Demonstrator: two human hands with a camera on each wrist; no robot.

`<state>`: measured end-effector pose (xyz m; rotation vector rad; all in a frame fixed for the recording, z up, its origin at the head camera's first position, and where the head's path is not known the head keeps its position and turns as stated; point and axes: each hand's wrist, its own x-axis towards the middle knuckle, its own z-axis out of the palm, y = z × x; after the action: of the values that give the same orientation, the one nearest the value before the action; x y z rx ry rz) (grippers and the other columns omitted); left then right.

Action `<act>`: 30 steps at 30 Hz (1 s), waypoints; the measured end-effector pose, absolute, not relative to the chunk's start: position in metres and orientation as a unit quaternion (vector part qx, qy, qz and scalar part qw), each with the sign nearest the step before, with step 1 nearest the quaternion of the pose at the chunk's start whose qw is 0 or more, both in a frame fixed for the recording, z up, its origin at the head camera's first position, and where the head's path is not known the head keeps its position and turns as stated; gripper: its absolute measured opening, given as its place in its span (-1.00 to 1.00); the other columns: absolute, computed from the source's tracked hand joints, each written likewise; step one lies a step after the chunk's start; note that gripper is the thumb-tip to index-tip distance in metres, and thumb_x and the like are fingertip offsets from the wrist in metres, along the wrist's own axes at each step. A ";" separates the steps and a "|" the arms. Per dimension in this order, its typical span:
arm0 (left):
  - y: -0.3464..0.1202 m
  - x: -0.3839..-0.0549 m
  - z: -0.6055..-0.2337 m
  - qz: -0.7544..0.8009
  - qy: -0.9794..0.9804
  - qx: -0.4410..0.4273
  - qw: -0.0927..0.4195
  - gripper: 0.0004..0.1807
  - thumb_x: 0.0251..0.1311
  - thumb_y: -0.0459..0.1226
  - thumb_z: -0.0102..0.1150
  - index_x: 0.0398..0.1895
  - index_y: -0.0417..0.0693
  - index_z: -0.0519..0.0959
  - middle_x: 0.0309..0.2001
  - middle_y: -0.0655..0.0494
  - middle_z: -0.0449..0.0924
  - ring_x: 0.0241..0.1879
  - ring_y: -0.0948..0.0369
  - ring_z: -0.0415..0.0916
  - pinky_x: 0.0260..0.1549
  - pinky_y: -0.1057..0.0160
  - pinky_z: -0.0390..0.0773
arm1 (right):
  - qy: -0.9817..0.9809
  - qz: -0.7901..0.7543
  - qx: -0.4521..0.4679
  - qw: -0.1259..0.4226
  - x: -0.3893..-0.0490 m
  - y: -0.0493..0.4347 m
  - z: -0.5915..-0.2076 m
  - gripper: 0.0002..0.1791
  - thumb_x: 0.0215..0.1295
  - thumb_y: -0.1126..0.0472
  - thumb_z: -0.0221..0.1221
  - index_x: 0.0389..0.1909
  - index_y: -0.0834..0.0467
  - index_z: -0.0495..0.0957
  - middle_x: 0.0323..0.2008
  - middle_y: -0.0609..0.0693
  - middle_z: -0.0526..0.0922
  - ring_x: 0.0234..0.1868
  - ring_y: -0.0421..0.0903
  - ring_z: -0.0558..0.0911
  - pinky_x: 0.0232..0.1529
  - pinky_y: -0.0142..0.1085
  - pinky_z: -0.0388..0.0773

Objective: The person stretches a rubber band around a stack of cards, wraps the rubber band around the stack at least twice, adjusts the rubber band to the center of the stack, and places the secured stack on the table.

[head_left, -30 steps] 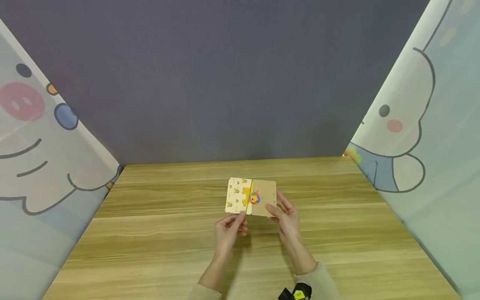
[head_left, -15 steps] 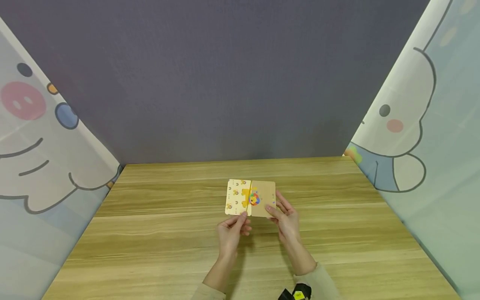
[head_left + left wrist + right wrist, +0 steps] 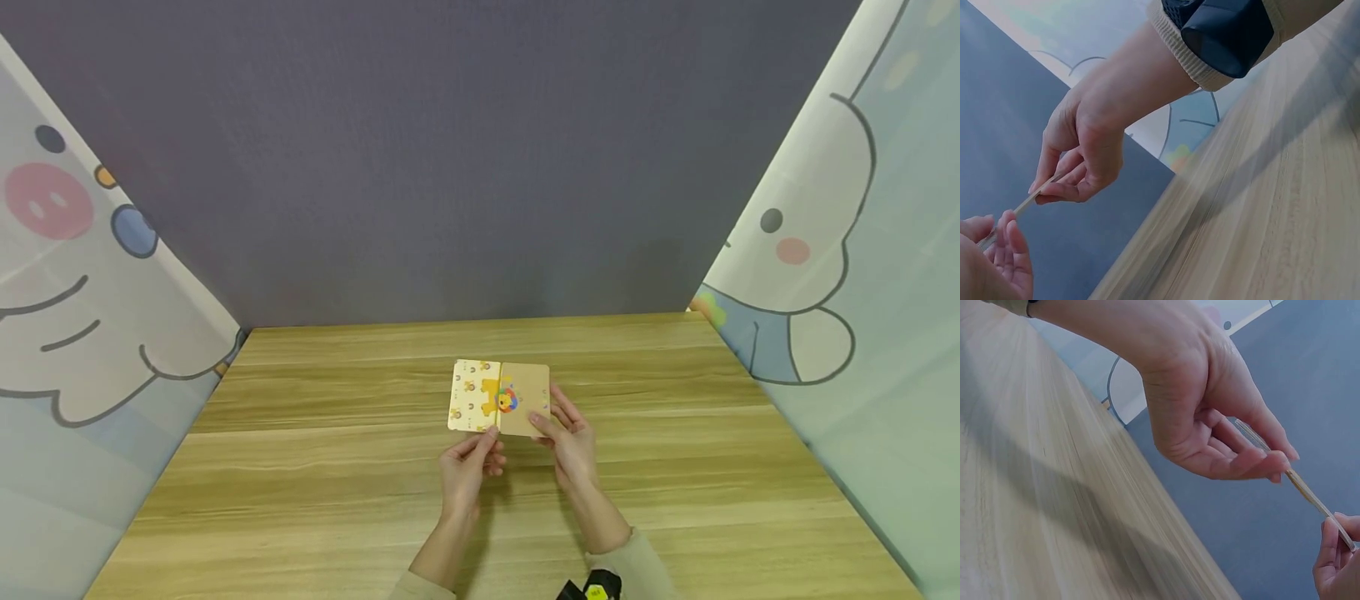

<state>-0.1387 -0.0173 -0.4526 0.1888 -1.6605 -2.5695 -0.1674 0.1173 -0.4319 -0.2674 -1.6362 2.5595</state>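
A small notebook (image 3: 525,385) is held spread out above the table. Its left half is cream with a small print, its right half plain tan, and a yellow lion with a colourful mane spans the seam. My left hand (image 3: 463,473) pinches the near edge at the seam, thumb on top. My right hand (image 3: 572,442) grips the lower right corner, thumb on the tan face and fingers beneath. In the right wrist view the notebook (image 3: 1310,495) shows edge-on as thin layers between both hands. The left wrist view also shows its thin edge (image 3: 1025,203).
The wood-grain table (image 3: 300,475) lies under both hands. A dark grey panel (image 3: 465,167) stands behind it, with cartoon-printed curtains (image 3: 795,192) at both sides. A black device (image 3: 602,583) is strapped at the right wrist.
My left hand has slid a little to the right along the near edge to the seam. The slanted gap at the seam has narrowed and the halves line up straighter. The right hand barely moves.
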 end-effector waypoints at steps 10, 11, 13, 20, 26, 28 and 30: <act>-0.010 -0.138 -0.456 -0.833 -0.546 0.050 0.078 -0.59 0.08 -0.25 0.18 -0.36 -0.59 0.48 -0.55 -0.06 0.58 -0.64 0.27 0.53 -0.66 0.42 0.53 | -0.535 0.840 -0.081 0.044 -0.167 0.119 -0.432 -0.37 0.03 0.54 0.14 0.19 0.19 0.29 -0.37 -0.06 0.57 -0.51 -0.23 0.56 -0.58 -0.48 0.50; -0.008 -0.138 -0.454 -0.837 -0.540 0.053 0.070 -0.59 0.07 -0.26 0.19 -0.36 -0.60 0.47 -0.54 -0.10 0.58 -0.63 0.26 0.54 -0.66 0.42 0.53 | -0.535 0.840 -0.079 0.043 -0.166 0.118 -0.432 -0.37 0.03 0.54 0.14 0.19 0.19 0.29 -0.37 -0.05 0.56 -0.51 -0.23 0.56 -0.58 -0.48 0.50; -0.006 -0.138 -0.453 -0.840 -0.536 0.060 0.056 -0.59 0.05 -0.26 0.21 -0.34 -0.60 0.47 -0.53 -0.11 0.58 -0.63 0.26 0.54 -0.65 0.42 0.53 | -0.535 0.840 -0.075 0.042 -0.166 0.118 -0.433 -0.37 0.03 0.54 0.14 0.19 0.19 0.29 -0.37 -0.06 0.56 -0.51 -0.23 0.55 -0.57 -0.48 0.50; -0.004 -0.137 -0.453 -0.842 -0.535 0.062 0.040 -0.63 0.07 -0.25 0.20 -0.36 -0.53 0.51 -0.56 0.00 0.59 -0.63 0.26 0.54 -0.66 0.42 0.53 | -0.530 0.844 -0.074 0.041 -0.165 0.117 -0.433 -0.38 0.04 0.54 0.13 0.18 0.18 0.30 -0.38 -0.06 0.56 -0.49 -0.22 0.56 -0.57 -0.48 0.50; -0.006 -0.134 -0.449 -0.835 -0.547 0.067 -0.003 -0.68 0.06 -0.27 0.20 -0.34 -0.46 0.52 -0.54 -0.02 0.59 -0.64 0.27 0.52 -0.65 0.41 0.52 | -0.535 0.840 -0.078 0.037 -0.165 0.120 -0.433 -0.37 0.03 0.55 0.14 0.18 0.19 0.29 -0.37 -0.07 0.58 -0.48 -0.20 0.58 -0.56 -0.47 0.51; -0.008 -0.132 -0.447 -0.826 -0.559 0.064 -0.016 -0.68 0.06 -0.26 0.20 -0.31 -0.45 0.52 -0.51 -0.06 0.59 -0.63 0.27 0.52 -0.64 0.41 0.53 | -0.538 0.839 -0.080 0.036 -0.165 0.121 -0.432 -0.36 0.02 0.55 0.14 0.18 0.18 0.29 -0.36 -0.07 0.58 -0.48 -0.20 0.58 -0.56 -0.47 0.51; -0.010 -0.131 -0.446 -0.818 -0.572 0.057 -0.024 -0.66 0.06 -0.25 0.20 -0.29 -0.44 0.52 -0.49 -0.06 0.59 -0.61 0.27 0.52 -0.62 0.41 0.53 | -0.539 0.837 -0.082 0.037 -0.166 0.123 -0.433 -0.37 0.02 0.55 0.14 0.18 0.18 0.29 -0.36 -0.07 0.59 -0.48 -0.20 0.59 -0.55 -0.47 0.51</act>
<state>-0.1308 -0.0100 -0.4456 0.1811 -1.8254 -2.6094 -0.1658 0.1229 -0.4325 -0.2527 -1.6546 2.5702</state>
